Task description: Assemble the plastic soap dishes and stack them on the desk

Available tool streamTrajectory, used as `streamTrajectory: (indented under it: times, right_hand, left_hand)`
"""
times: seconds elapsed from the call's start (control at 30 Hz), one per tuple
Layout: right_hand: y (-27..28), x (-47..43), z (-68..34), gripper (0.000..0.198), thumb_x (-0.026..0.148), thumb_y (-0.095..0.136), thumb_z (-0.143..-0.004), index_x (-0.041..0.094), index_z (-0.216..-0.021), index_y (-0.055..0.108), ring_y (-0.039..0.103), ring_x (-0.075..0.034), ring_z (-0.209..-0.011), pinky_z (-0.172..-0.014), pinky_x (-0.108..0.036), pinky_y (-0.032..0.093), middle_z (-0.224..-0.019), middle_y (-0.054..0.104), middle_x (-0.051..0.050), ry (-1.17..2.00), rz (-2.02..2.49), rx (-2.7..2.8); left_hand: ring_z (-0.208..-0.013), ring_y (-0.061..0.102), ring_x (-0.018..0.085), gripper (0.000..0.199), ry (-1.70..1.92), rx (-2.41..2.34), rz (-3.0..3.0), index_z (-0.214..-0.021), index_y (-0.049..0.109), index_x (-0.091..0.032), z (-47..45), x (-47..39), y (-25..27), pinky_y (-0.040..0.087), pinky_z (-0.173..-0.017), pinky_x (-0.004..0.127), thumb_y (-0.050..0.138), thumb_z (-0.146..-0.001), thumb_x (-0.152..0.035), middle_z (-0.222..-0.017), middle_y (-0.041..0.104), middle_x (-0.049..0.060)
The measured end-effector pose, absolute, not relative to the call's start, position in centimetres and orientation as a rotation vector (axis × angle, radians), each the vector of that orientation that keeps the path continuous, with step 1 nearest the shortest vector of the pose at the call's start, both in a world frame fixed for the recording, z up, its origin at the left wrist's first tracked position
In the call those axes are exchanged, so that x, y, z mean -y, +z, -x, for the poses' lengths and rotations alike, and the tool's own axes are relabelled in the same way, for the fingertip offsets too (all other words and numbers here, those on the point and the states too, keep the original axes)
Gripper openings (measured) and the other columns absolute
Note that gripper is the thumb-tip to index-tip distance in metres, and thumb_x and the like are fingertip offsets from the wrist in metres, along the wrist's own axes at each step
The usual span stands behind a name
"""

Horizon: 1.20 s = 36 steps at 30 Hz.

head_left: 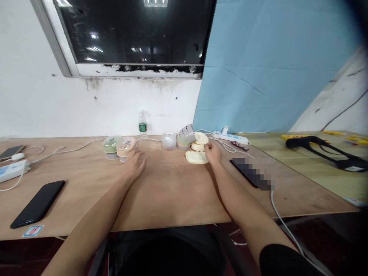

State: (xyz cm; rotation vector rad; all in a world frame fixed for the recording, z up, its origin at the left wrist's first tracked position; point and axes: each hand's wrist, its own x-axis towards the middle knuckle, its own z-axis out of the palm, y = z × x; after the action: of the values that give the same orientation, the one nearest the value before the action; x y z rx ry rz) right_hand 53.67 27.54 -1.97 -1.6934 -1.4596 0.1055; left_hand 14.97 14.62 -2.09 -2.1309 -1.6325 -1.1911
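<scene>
My left hand (136, 165) rests on the table with fingers loosely apart, right in front of a small box with a peach lid (126, 143). Beside that box stands another with a green lid (112, 142); both have grey bases. Over to the right, my right hand (213, 153) pinches at the edge of a stack of cream lids (200, 141). One more cream lid (196, 157) lies flat in front of the stack. Left of the stack, a grey tub (187, 134) leans tilted over other tubs, and a clear container (169, 141) stands next to them.
A water bottle (142, 124) stands by the wall. Black phones lie at left (38, 204) and right (244, 172), the right one partly blurred out. Power strips (231, 138) with white cables sit at both sides. A black frame-like object (330, 153) is at far right.
</scene>
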Motion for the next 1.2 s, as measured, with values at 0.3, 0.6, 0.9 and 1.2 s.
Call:
streamTrajectory:
  times: [0.3, 0.6, 0.9, 1.2]
  right_hand:
    - [-3.4, -28.6, -55.3, 0.036, 0.041, 0.056, -0.081, 0.015, -0.103, 0.069, 0.062, -0.024, -0.091, -0.077, -0.031, 0.043, -0.100, 0.069, -0.013, 0.136, 1.848, 1.569]
    - [-4.1, -28.1, -54.7, 0.018, 0.034, 0.061, -0.075, 0.018, -0.078, 0.068, 0.063, -0.020, -0.077, -0.066, -0.027, 0.042, -0.082, 0.070, -0.007, 0.393, 1.894, 1.784]
    - [-3.6, -24.1, -45.5, 0.023, 0.040, 0.055, -0.079, 0.019, -0.087, 0.055, 0.056, -0.015, -0.070, -0.066, -0.026, 0.045, -0.078, 0.062, -0.001, 0.697, 1.159, 1.843]
    - [-1.6, -20.1, -44.2, 0.017, 0.012, 0.053, -0.069, 0.020, -0.083, 0.053, 0.049, -0.012, -0.066, -0.061, -0.022, 0.038, -0.076, 0.057, 0.002, 0.694, 1.002, 2.288]
  left_hand:
    - [-0.094, 0.062, 0.023, 0.035, -0.792, 1.606, 2.631, -0.108, 0.064, -0.020, -17.3, -13.9, -2.6, 0.050, -0.083, 0.037, 0.046, -0.090, -0.045, -0.103, 0.067, 0.008]
    - [-0.087, 0.065, 0.023, 0.040, -0.753, 1.711, 2.657, -0.113, 0.063, -0.022, -16.8, -14.0, -2.7, 0.050, -0.076, 0.036, 0.047, -0.088, -0.049, -0.101, 0.069, 0.008]
    - [-0.103, 0.061, 0.026, 0.071, -0.981, 1.818, 2.568, -0.144, 0.033, -0.017, -17.1, -13.9, -3.2, 0.049, -0.088, 0.041, 0.047, -0.088, -0.058, -0.129, 0.056, 0.015]
    - [-0.097, 0.063, 0.024, 0.047, -0.766, 1.688, 2.827, -0.120, 0.060, -0.026, -17.3, -13.4, -1.8, 0.049, -0.084, 0.035, 0.053, -0.084, -0.055, -0.114, 0.065, 0.007]
